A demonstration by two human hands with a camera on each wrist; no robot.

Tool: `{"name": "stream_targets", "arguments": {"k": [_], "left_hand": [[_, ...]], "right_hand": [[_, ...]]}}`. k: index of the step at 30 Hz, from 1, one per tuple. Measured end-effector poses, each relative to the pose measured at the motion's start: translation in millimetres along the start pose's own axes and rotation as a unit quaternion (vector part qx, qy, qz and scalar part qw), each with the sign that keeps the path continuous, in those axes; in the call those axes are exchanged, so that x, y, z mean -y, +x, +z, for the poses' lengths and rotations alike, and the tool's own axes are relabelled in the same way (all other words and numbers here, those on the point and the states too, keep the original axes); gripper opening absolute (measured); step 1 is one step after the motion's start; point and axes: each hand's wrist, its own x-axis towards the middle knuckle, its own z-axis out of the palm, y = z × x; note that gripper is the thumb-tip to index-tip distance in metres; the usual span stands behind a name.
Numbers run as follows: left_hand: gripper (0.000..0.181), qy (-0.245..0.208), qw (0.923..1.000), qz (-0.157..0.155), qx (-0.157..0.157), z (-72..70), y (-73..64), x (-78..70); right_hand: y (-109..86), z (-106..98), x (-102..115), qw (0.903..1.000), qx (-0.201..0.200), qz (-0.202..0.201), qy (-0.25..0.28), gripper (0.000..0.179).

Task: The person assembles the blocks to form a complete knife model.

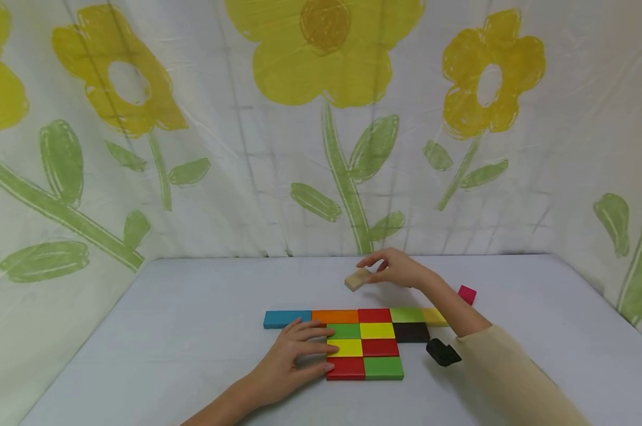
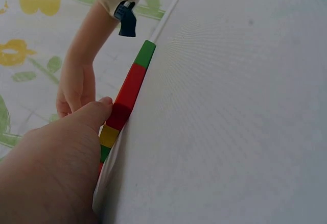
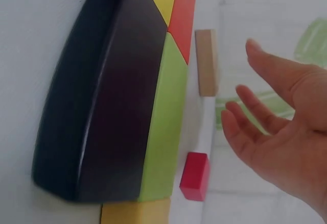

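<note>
My left hand [image 1: 284, 362] rests along the left side of a flat arrangement of coloured blocks, its fingers extended. Fingertips touch the green block [image 1: 344, 331], the yellow block [image 1: 347, 348] and the red block [image 1: 346, 368] there. Beyond the top row, my right hand [image 1: 398, 269] hovers beside a plain wooden block [image 1: 358, 279]. The right wrist view has this hand [image 3: 286, 117] with thumb and fingers spread apart, a gap between it and the wooden block [image 3: 206, 63]. A black block [image 1: 412, 332] lies at the arrangement's right side.
Blue [image 1: 287, 319], orange [image 1: 335, 317], red, light green and yellow blocks form the far row. A pink block [image 1: 467, 294] lies apart, behind the right forearm. A black device [image 1: 443, 352] hangs at the right sleeve. A flower-printed curtain [image 1: 278, 177] stands behind the white table [image 1: 193, 302].
</note>
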Motion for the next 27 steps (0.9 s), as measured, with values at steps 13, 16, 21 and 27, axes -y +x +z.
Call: {"name": "stream_targets", "arguments": {"k": [13, 16, 21, 27], "left_hand": [[0.028, 0.003, 1.0, 0.001, -0.004, 0.6, -0.4, -0.8], [0.028, 0.004, 1.0, 0.0, -0.003, 0.9, -0.3, -0.5], [0.029, 0.006, 1.0, 0.001, -0.002, 1.0, 0.0, -0.2], [0.028, 0.005, 1.0, 0.003, -0.007, 1.0, -0.4, -0.5]], "right_hand": [[23.5, 16, -5, 0.9995, 0.029, 0.007, 0.002, 0.038], [25.5, 19, -6, 0.9994, 0.03, 0.018, 0.002, 0.038], [28.3, 21, -7, 0.9992, 0.022, 0.032, -0.001, 0.036], [31.6, 21, -8, 0.9989, 0.016, 0.042, -0.011, 0.032]]}}
